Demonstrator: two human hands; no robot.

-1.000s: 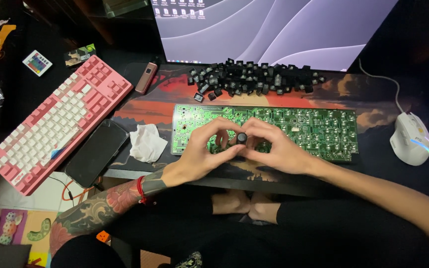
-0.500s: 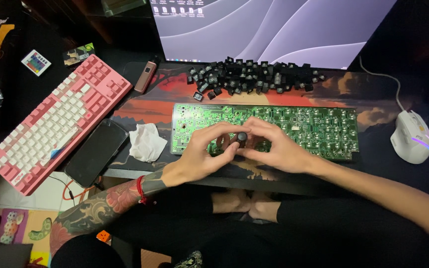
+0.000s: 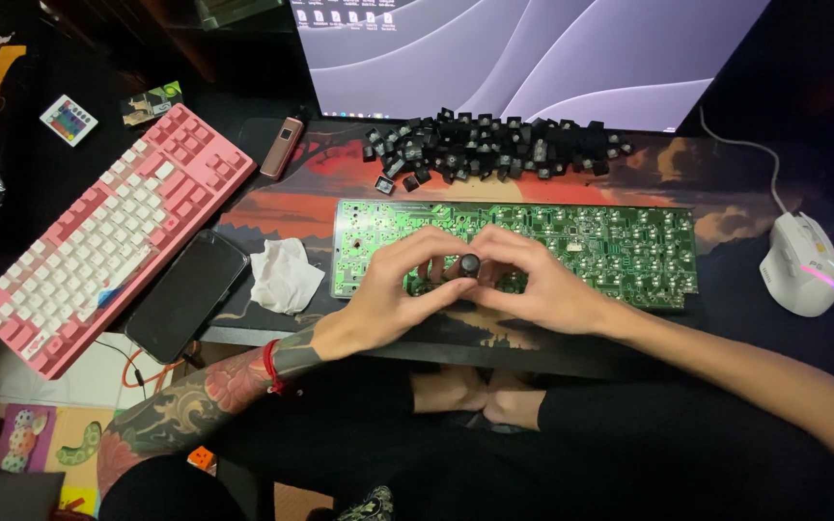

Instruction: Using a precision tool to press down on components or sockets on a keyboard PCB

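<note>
A bare green keyboard circuit board (image 3: 610, 241) lies on the desk mat in front of me. Both hands meet over its left-middle part. My left hand (image 3: 393, 289) and my right hand (image 3: 533, 285) pinch a small round black tool (image 3: 470, 263) between their fingertips, just above the board. A heap of loose black keycaps and switches (image 3: 494, 145) sits behind the board, below the monitor.
A pink and white keyboard (image 3: 108, 232) lies angled at the left, a dark phone (image 3: 185, 294) and a crumpled tissue (image 3: 284, 275) beside it. A white mouse (image 3: 803, 262) sits at the right. A monitor (image 3: 533, 48) stands behind, with a small pink device (image 3: 282, 147) near its base.
Both hands stay together over the same spot of the board; the fingers shift slightly around the small black tool. Nothing else has moved.
</note>
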